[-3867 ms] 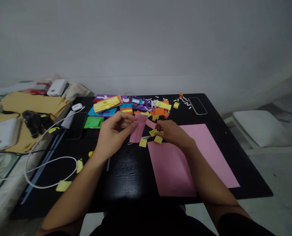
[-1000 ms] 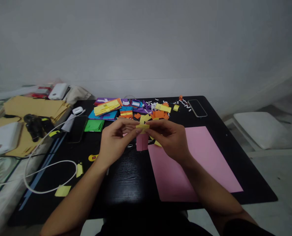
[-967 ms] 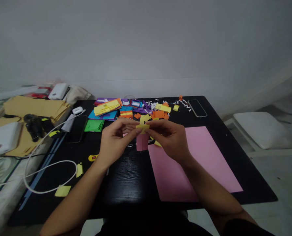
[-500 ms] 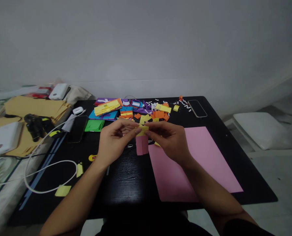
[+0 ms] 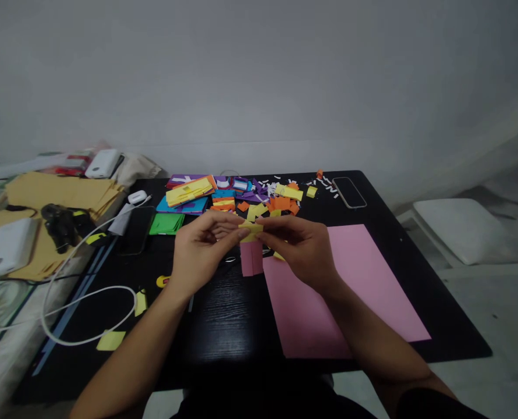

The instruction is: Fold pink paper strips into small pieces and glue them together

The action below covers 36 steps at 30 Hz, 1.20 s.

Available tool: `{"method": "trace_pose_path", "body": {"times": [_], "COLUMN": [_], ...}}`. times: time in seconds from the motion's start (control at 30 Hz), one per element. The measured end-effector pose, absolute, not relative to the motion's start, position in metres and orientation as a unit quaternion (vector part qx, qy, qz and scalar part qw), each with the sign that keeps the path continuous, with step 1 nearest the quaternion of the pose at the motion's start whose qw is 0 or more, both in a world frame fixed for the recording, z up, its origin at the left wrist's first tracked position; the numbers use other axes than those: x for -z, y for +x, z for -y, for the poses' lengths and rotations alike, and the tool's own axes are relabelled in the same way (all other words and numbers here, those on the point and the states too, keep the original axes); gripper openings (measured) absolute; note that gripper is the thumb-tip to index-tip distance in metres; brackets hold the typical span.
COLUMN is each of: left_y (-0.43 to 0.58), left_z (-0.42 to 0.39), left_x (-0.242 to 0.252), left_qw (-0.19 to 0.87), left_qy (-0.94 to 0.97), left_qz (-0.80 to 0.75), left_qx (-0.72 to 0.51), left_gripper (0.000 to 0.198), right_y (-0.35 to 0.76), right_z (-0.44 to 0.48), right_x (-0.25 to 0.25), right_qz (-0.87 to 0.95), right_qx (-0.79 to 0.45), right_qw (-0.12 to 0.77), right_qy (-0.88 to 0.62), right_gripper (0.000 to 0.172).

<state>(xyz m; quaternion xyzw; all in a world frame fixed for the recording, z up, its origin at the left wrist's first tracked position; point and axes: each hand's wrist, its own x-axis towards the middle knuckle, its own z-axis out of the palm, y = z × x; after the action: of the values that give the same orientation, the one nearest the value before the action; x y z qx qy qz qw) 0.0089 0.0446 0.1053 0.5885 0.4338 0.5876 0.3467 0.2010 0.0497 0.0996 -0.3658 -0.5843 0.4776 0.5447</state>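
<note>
The large pink sheet [image 5: 302,314] lies on the black table [image 5: 224,343], partly hidden by the right forearm [image 5: 368,326]. Just left of the sheet's far left corner, a creased pink strip [image 5: 252,260] shows directly below a small yellow paper [image 5: 251,231]. The left hand [image 5: 200,247], left of the sheet, pinches one end of the small yellow paper between thumb and fingers; the right hand [image 5: 305,247], over the sheet's far left part, pinches the other. Whether either grips the strip too cannot be told. Beyond the sheet's far edge lie orange scraps [image 5: 280,203] and a phone [image 5: 350,192]
</note>
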Motion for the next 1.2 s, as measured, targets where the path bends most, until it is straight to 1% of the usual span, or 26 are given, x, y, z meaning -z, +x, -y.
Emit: {"method": "trace_pose_path", "body": {"times": [0.13,0.33,0.43,0.63,0.7,0.8,0.9,1.0,1.2], "left_y": [0.007,0.007,0.007,0.007,0.007,0.007,0.007,0.007,0.005], "left_z": [-0.044,-0.042,-0.042,-0.042,-0.043,-0.045,-0.048,-0.051,-0.053], "left_x": [-0.105,-0.105,-0.104,-0.101,-0.101,-0.103,-0.105,-0.106,-0.101], "left_qw": [0.340,0.360,0.351,0.329,0.341,0.381,0.428,0.467,0.507], "left_qy": [0.607,0.630,0.631,0.624,0.615,0.589,0.553,0.520,0.485], "left_qz": [-0.435,-0.410,-0.410,-0.440,-0.440,-0.435,-0.438,-0.443,-0.434], "left_qx": [-0.572,-0.553,-0.557,-0.555,-0.559,-0.565,-0.566,-0.562,-0.565], "left_gripper": [0.019,0.014,0.012,0.011,0.011,0.013,0.013,0.016,0.015], "right_y": [0.201,0.202,0.202,0.199,0.200,0.203,0.210,0.216,0.218], "right_z": [-0.050,-0.050,-0.050,-0.051,-0.051,-0.052,-0.053,-0.055,-0.056], "right_x": [-0.101,-0.101,-0.100,-0.098,-0.097,-0.099,-0.103,-0.107,-0.109], "right_qz": [0.592,0.590,0.584,0.580,0.594,0.651,0.707,0.723,0.718], "right_qx": [-0.470,-0.475,-0.478,-0.474,-0.459,-0.422,-0.405,-0.429,-0.474], "right_qw": [0.544,0.549,0.549,0.560,0.559,0.534,0.490,0.454,0.435], "right_qy": [-0.364,-0.354,-0.359,-0.354,-0.352,-0.335,-0.310,-0.294,-0.265], "right_gripper": [0.017,0.019,0.020,0.017,0.014,0.004,0.012,0.024,0.038]}}
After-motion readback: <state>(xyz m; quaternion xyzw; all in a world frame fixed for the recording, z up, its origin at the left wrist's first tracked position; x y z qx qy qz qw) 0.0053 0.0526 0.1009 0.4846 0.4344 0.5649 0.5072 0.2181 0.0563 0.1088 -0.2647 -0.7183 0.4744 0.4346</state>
